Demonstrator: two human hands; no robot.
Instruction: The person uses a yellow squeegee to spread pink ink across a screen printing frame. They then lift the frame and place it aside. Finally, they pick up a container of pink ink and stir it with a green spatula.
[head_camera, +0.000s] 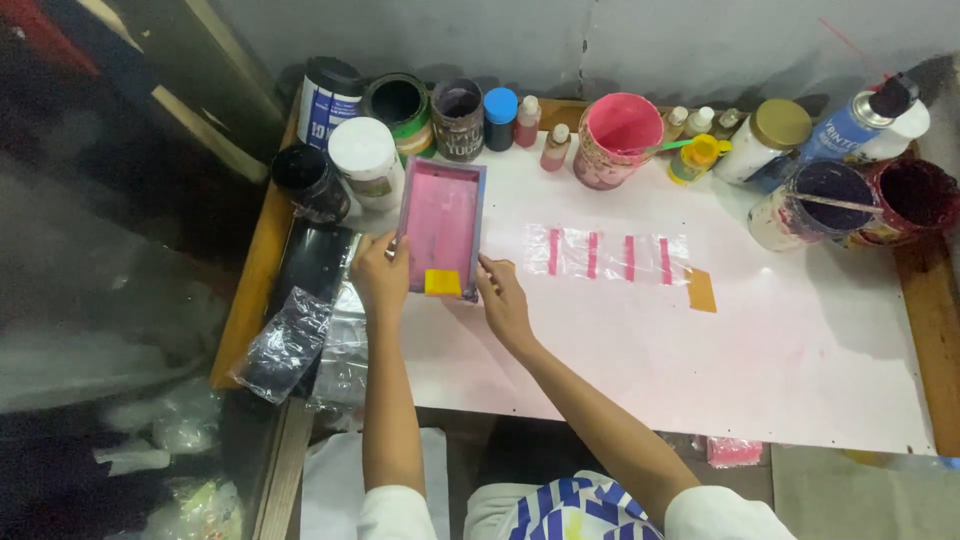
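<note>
The small printing frame (441, 230) has a grey-violet border and a pink-stained mesh, with a yellow squeegee (443, 283) at its 6 o'clock edge. The table sheet (760, 350) is white with a faint pink tint and carries a clear film (608, 256) printed with four pink stripes, plus an orange-brown tape tab (701, 290) at 3 o'clock. At 12 o'clock stand a pink cup (617, 140), a blue-capped bottle (500, 118) and a gold-lidded white jar (765, 140).

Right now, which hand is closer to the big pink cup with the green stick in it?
The right hand. It holds the right edge of the pink printing frame, below and left of the pink cup. The left hand grips the frame's far side, farther away.
</note>
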